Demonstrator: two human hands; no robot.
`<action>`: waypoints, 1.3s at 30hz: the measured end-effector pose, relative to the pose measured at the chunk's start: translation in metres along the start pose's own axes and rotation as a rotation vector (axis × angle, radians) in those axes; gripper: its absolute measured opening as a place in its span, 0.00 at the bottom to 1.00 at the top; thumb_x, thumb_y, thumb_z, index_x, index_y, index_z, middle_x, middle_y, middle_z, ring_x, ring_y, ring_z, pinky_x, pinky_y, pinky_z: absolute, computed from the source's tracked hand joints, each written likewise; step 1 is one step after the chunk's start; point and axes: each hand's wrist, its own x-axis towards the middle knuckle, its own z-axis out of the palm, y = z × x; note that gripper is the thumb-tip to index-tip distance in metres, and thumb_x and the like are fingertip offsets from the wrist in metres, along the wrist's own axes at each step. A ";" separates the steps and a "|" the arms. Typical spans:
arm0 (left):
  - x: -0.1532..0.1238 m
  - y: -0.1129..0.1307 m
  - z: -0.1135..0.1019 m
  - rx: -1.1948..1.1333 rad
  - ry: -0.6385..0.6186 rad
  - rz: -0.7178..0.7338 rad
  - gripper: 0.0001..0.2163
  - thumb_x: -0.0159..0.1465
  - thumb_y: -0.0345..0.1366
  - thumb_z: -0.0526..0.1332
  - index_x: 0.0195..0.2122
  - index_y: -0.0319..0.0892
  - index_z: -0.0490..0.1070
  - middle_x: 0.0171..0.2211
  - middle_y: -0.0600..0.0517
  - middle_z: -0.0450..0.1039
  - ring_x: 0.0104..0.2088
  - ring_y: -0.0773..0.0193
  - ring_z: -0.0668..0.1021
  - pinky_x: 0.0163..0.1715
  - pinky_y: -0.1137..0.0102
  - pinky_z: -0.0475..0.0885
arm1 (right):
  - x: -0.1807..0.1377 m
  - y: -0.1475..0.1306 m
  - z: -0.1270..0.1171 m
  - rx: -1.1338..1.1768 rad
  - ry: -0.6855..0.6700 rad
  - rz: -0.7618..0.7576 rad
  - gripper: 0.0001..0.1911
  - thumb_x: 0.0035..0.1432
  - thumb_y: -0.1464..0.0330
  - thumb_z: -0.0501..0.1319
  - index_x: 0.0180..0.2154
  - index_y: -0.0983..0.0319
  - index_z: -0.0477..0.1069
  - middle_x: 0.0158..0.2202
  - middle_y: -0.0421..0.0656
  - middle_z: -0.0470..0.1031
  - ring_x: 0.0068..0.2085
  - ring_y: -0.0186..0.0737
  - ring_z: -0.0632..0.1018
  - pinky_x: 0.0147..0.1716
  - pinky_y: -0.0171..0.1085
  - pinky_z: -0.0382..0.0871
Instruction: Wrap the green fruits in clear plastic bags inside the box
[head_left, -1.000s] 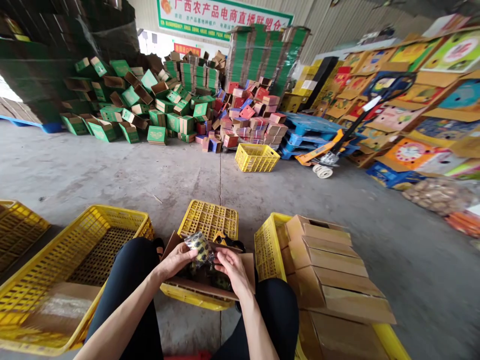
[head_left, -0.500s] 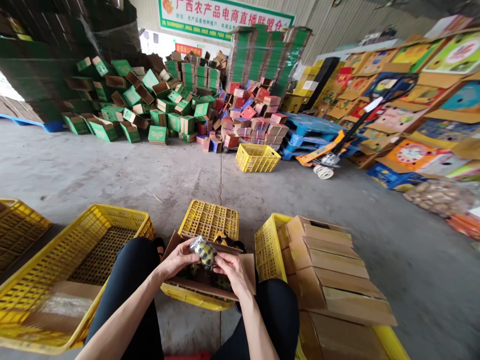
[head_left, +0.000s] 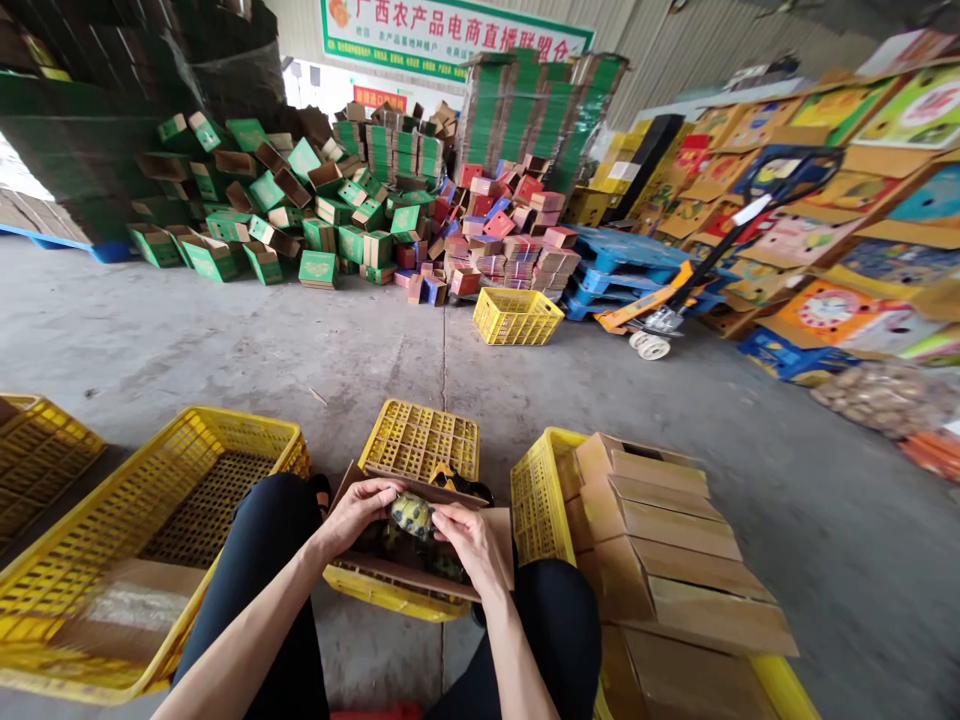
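Between my two hands is a rounded yellow-green packet with dark spots; its exact kind is unclear. Its left end is pinched in the fingers of my left hand, and its right end in those of my right hand. Both hands are over an opened cardboard box between my knees. More dark and yellowish spotted items lie inside, partly hidden by my hands. Under the box stands a yellow crate.
On the right, a yellow crate holds several closed cardboard boxes. A long yellow crate on the left has one cardboard box in it. Farther off are another yellow crate, a pallet jack and heaped green cartons.
The packet has turned and lies flatter and a little lower between my hands. Clear plastic that showed at its left end is now mostly covered by my left fingers.
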 end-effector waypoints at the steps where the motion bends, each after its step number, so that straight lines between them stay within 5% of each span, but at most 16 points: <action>1: 0.000 0.000 0.000 -0.012 0.007 0.004 0.20 0.55 0.48 0.82 0.42 0.40 0.87 0.43 0.45 0.85 0.41 0.58 0.82 0.45 0.66 0.77 | 0.000 0.000 0.000 -0.001 0.001 -0.006 0.27 0.54 0.40 0.74 0.43 0.54 0.90 0.46 0.46 0.87 0.47 0.57 0.87 0.47 0.52 0.86; 8: 0.004 -0.003 -0.003 -0.052 0.009 0.016 0.19 0.55 0.48 0.82 0.38 0.40 0.86 0.40 0.46 0.83 0.39 0.60 0.81 0.45 0.67 0.77 | 0.004 0.004 -0.002 -0.096 0.014 -0.122 0.21 0.60 0.45 0.72 0.42 0.54 0.90 0.41 0.46 0.86 0.41 0.50 0.84 0.39 0.43 0.84; 13: 0.002 -0.001 -0.005 -0.021 -0.053 -0.033 0.24 0.57 0.49 0.81 0.52 0.45 0.85 0.57 0.43 0.82 0.56 0.49 0.81 0.53 0.63 0.76 | 0.002 0.003 -0.005 -0.124 0.015 -0.161 0.20 0.63 0.48 0.70 0.44 0.54 0.89 0.41 0.45 0.83 0.36 0.43 0.81 0.29 0.36 0.78; 16: 0.000 -0.001 -0.007 -0.008 -0.069 -0.117 0.30 0.62 0.58 0.75 0.60 0.47 0.81 0.65 0.40 0.77 0.66 0.42 0.77 0.53 0.60 0.77 | 0.000 0.003 -0.006 -0.087 -0.011 -0.151 0.19 0.62 0.48 0.71 0.43 0.54 0.90 0.44 0.46 0.81 0.38 0.43 0.81 0.33 0.37 0.81; 23: -0.003 -0.004 -0.007 0.085 -0.093 -0.431 0.36 0.61 0.64 0.73 0.61 0.41 0.79 0.56 0.37 0.83 0.46 0.47 0.88 0.45 0.61 0.83 | 0.000 0.010 -0.005 -0.103 -0.003 -0.205 0.16 0.62 0.50 0.72 0.41 0.53 0.90 0.44 0.46 0.80 0.45 0.46 0.81 0.42 0.39 0.80; 27: -0.003 -0.002 -0.006 0.082 -0.072 -0.348 0.30 0.58 0.55 0.79 0.53 0.40 0.82 0.50 0.41 0.85 0.40 0.56 0.88 0.43 0.66 0.83 | 0.001 0.009 -0.004 -0.090 -0.036 -0.198 0.16 0.62 0.50 0.72 0.43 0.54 0.89 0.48 0.47 0.80 0.48 0.47 0.81 0.45 0.41 0.81; 34: 0.000 -0.002 -0.009 0.012 -0.045 -0.243 0.23 0.56 0.47 0.82 0.47 0.41 0.82 0.46 0.45 0.84 0.42 0.57 0.85 0.41 0.68 0.82 | -0.001 0.001 -0.006 0.096 0.010 -0.103 0.25 0.61 0.45 0.71 0.50 0.53 0.87 0.66 0.49 0.76 0.64 0.58 0.78 0.59 0.53 0.81; 39: -0.001 -0.004 -0.009 -0.005 -0.089 -0.204 0.23 0.54 0.42 0.83 0.47 0.43 0.80 0.45 0.47 0.83 0.38 0.59 0.85 0.40 0.67 0.79 | 0.001 0.007 -0.005 0.080 0.042 -0.013 0.33 0.61 0.44 0.71 0.60 0.55 0.81 0.59 0.52 0.82 0.61 0.59 0.82 0.53 0.53 0.85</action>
